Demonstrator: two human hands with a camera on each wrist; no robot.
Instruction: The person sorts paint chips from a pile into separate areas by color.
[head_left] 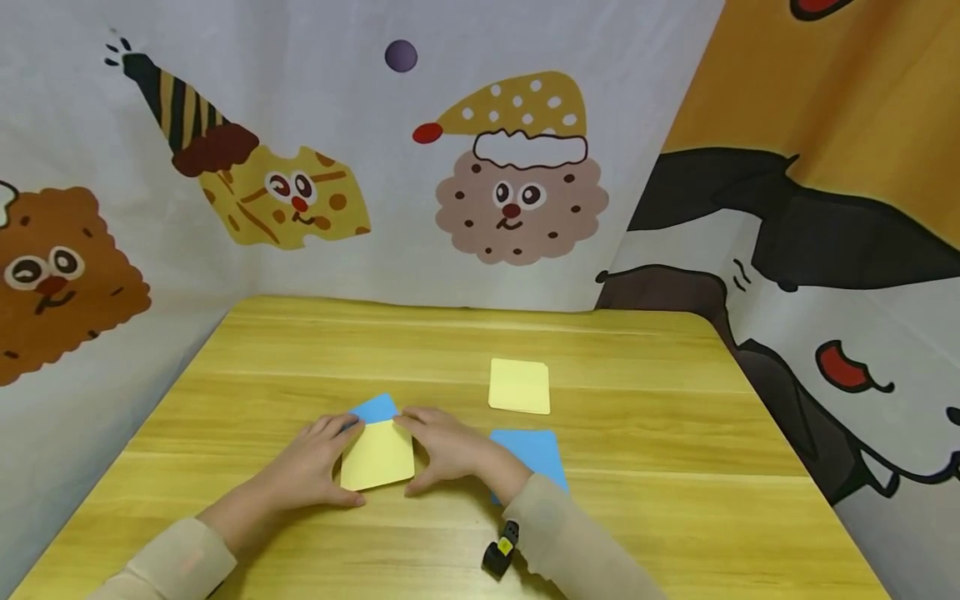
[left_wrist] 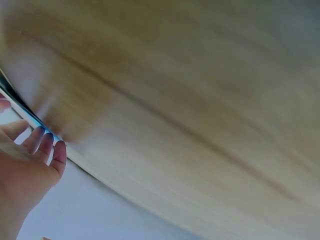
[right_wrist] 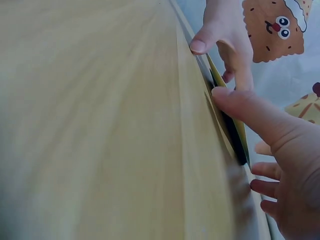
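A yellow paper square (head_left: 377,457) with rounded corners lies over a blue paper square (head_left: 375,407), whose top part shows beyond its far edge. On the left side is my left hand (head_left: 311,462), fingertips at the upper left corner and thumb near the lower left corner. My right hand (head_left: 450,446) frames the other side, fingers at the upper right and thumb by the lower right corner. In the left wrist view, left fingertips (left_wrist: 59,150) touch the blue edge. The right wrist view shows a dark gap under the yellow sheet, beside my right thumb (right_wrist: 250,110).
Farther right on the wooden table (head_left: 645,400) lies a small yellow paper stack (head_left: 519,387). Another blue paper (head_left: 531,452) sits nearer, partly hidden by my right forearm. A small black device (head_left: 498,552) is at my right cuff. A printed curtain (head_left: 405,275) hangs behind.
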